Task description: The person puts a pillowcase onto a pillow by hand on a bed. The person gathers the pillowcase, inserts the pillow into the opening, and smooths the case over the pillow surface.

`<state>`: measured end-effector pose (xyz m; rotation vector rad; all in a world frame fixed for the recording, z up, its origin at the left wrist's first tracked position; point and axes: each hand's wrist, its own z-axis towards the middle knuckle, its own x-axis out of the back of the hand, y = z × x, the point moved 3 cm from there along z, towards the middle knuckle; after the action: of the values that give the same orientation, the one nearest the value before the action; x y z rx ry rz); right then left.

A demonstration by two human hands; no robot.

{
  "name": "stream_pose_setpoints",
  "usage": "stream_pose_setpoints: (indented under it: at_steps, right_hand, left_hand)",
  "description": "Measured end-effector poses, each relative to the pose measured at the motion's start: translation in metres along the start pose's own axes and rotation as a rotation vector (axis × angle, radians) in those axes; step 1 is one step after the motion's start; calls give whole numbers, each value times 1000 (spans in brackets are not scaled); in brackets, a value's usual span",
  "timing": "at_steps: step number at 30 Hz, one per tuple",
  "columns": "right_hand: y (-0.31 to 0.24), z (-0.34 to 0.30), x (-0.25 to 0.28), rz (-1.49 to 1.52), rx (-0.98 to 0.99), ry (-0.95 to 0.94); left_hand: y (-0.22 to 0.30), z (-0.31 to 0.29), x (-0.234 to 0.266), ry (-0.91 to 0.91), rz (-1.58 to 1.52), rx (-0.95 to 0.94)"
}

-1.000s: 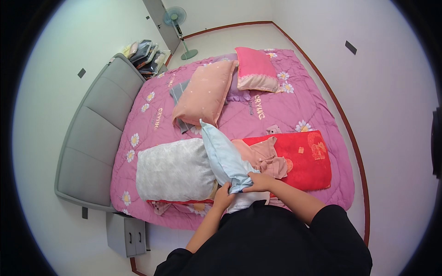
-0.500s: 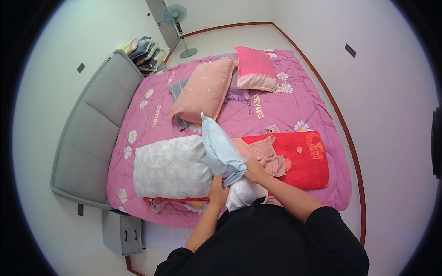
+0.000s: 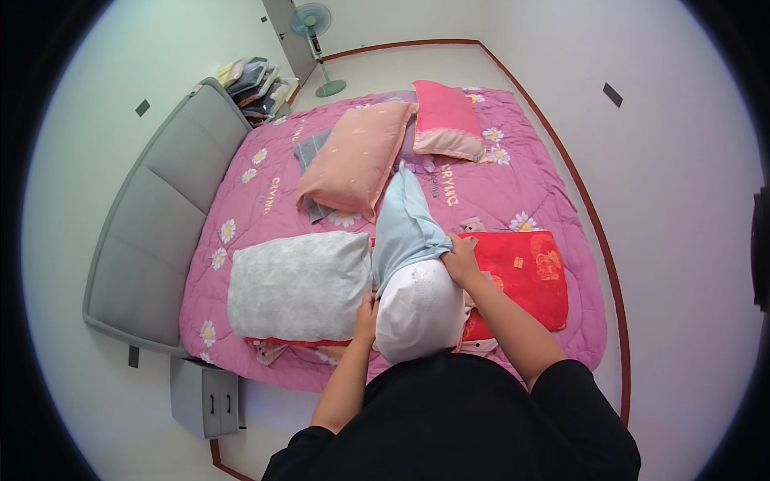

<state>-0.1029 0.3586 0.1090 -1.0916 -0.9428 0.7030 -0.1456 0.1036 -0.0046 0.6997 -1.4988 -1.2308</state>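
A light blue pillowcase (image 3: 407,223) stretches away from me, its far corner pointing toward the peach pillow. Its near opening lies around the far end of a white pillow (image 3: 419,313), whose near end bulges against my front. My right hand (image 3: 459,260) is closed on the right side of the case's opening. On the other side, my left hand (image 3: 366,317) is curled at the left edge of the opening, its fingertips partly hidden by the white pillow. Just left of that hand lies a grey-white patterned pillow (image 3: 298,287).
The pink flowered quilt (image 3: 249,210) covers the bed. Red patterned bedding (image 3: 525,276) lies at right. Peach (image 3: 357,156) and hot-pink (image 3: 446,116) pillows rest farther off. A grey headboard (image 3: 156,224) and nightstand (image 3: 204,397) stand at left, a fan (image 3: 313,40) beyond.
The pillowcase has moved away from me and slightly right, and more of the white pillow shows. My right hand has gone forward and right; my left hand has shifted slightly left.
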Motion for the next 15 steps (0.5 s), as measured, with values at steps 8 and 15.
stream_pose_setpoints:
  at_steps: [8, 15]
  right_hand:
    - [78, -28, 27, -272, -354, 111]
    - [43, -1, -7, -132, -132, -184]
  left_hand:
    - [38, -21, -27, -246, -124, 200]
    - [140, -14, -27, -165, 283, -352]
